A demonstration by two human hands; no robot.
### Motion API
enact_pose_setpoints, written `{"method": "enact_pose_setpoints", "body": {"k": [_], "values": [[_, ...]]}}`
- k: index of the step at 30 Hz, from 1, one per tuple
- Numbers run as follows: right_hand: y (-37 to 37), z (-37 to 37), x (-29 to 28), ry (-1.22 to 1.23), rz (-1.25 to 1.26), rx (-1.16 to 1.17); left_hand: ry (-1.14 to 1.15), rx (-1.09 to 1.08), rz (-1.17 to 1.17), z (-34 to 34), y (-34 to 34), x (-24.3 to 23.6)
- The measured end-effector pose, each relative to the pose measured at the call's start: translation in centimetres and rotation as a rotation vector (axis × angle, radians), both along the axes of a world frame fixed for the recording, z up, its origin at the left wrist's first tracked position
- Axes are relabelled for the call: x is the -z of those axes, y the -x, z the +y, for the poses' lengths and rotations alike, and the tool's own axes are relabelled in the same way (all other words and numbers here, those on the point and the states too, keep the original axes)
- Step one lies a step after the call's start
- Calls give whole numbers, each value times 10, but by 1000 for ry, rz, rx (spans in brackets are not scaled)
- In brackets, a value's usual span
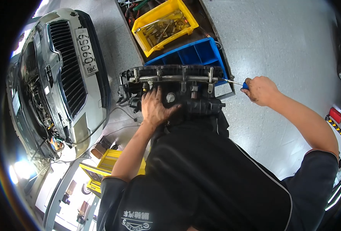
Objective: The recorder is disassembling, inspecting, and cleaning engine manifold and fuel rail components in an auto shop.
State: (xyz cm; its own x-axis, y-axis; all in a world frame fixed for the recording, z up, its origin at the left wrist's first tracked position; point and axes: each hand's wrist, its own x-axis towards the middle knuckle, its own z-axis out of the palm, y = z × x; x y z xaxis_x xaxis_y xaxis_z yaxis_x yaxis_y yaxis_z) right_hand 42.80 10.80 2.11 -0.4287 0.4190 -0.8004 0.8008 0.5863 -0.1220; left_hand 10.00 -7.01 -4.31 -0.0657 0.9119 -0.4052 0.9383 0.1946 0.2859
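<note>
A black plastic engine part, seemingly an intake manifold (203, 106), lies in front of my body with a metal rail (195, 78) running along its far side. My left hand (154, 107) rests on the manifold's left half, thumb stretched to the right and fingers pointing away from me. Out to the right, my right hand (263, 91) is closed around the blue handle of a screwdriver (236, 82). Its thin metal shaft points left to the right end of the rail; whether the tip touches anything I cannot tell.
Beyond the manifold, a dark cart (208, 29) carries a blue divided tray (212, 51) and a yellow bin (193, 24) of small metal parts. A car (76, 90) with its hood raised stands at left. Yellow drawers (110, 159) sit near my left elbow, with cables (97, 135) nearby.
</note>
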Motion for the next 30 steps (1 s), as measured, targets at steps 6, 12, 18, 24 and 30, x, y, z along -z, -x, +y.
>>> {"method": "enact_pose_setpoints", "body": {"k": [6, 12, 18, 24, 30], "values": [[-10, 8, 21, 42, 41, -44, -7, 35, 79, -3, 4, 2], [-16, 11, 29, 87, 88, -30, -5, 31, 51, -6, 6, 5], [-30, 8, 70, 191, 177, -163, -73, 92, 26, -20, 22, 14], [-37, -54, 111, 183, 253, -19, 50, 121, -3, 3, 15, 3], [-80, -51, 84, -103, 385, 353, 19, 89, 1, 7, 12, -2]]}}
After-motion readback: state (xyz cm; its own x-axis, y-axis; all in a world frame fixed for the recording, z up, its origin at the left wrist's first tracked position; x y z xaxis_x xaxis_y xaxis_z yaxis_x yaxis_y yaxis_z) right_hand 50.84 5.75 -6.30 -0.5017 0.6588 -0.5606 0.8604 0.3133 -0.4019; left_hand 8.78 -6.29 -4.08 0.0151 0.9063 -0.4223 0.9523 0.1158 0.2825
